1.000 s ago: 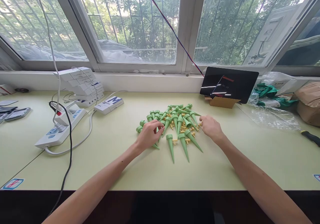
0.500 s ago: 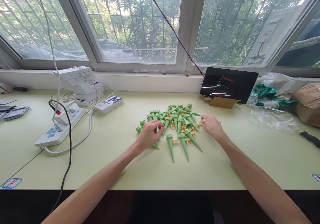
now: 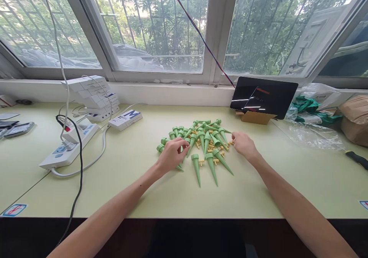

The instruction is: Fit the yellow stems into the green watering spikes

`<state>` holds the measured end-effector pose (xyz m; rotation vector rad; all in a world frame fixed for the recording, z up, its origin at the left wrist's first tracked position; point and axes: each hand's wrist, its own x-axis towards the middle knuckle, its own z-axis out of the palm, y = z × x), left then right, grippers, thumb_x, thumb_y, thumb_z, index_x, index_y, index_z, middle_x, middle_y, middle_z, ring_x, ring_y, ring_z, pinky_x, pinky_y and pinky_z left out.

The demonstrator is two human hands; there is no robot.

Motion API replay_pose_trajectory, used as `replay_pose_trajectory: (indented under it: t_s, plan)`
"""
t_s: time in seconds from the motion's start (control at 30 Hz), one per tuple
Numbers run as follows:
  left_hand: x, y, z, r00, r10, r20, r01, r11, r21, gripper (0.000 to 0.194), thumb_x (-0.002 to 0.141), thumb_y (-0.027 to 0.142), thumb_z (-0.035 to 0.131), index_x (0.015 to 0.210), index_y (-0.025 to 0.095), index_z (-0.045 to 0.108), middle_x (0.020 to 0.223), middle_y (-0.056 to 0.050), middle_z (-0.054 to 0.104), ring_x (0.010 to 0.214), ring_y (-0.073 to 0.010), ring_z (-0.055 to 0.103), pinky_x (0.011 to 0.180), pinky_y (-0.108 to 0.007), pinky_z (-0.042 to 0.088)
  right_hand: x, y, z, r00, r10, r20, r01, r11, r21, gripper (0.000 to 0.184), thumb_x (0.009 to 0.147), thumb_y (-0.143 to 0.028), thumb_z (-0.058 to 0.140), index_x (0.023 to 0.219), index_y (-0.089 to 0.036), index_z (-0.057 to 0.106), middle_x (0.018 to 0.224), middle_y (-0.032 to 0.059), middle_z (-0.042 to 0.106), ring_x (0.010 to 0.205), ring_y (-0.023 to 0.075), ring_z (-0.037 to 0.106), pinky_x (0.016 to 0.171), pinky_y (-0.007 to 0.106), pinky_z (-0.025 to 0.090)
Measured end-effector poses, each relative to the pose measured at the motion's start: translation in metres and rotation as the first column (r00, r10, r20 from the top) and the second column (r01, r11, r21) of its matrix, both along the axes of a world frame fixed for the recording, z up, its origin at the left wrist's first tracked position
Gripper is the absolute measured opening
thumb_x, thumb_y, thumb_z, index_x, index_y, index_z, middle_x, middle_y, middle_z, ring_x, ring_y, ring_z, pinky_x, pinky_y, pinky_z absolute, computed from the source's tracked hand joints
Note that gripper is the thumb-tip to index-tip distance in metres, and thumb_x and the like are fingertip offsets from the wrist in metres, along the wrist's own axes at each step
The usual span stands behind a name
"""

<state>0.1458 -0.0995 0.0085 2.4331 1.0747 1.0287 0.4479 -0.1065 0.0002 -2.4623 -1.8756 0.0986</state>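
Green plastic plant watering spikes [image 3: 207,140] with ribbed caps lie in a pile, mixed with small yellow T-shaped valves [image 3: 201,162]. Three spikes point toward me at the near side. At the pile's left, my left hand [image 3: 170,154] rests over several spikes, its fingers curled together and hiding whatever lies between them. My right hand [image 3: 243,144] is at the pile's right edge beside a few yellow valves. Its fingers are bent and pressed together; anything in them is too small or hidden to make out.
Behind the pile a black tablet [image 3: 263,97] leans on a cardboard stand [image 3: 257,117]. To the left are a power strip [image 3: 69,147] with cables, a flat white box [image 3: 125,120] and stacked white boxes [image 3: 92,97]. Clear plastic wrap [image 3: 313,133] and a black-handled tool [image 3: 357,160] lie right.
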Motion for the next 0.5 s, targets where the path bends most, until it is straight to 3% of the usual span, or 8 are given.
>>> replay_pose_trajectory:
  t_s: [0.5]
  plan:
    - [0.0009, -0.0009, 0.0003, 1.000, 0.002, -0.011, -0.002, 1.000, -0.007, 0.014, 0.089, 0.021, 0.056, 0.081, 0.018, 0.067, 0.076, 0.001, 0.061, 0.051, -0.0072, 0.043, 0.056, -0.023, 0.040, -0.0089, -0.0052, 0.0059, 1.000, -0.021, 0.010, 0.021, 1.000, 0.004, 0.012, 0.091, -0.009, 0.046, 0.097, -0.015, 0.056, 0.100, 0.0117, 0.061, 0.090, 0.0218, 0.059, 0.061, 0.027, 0.036]
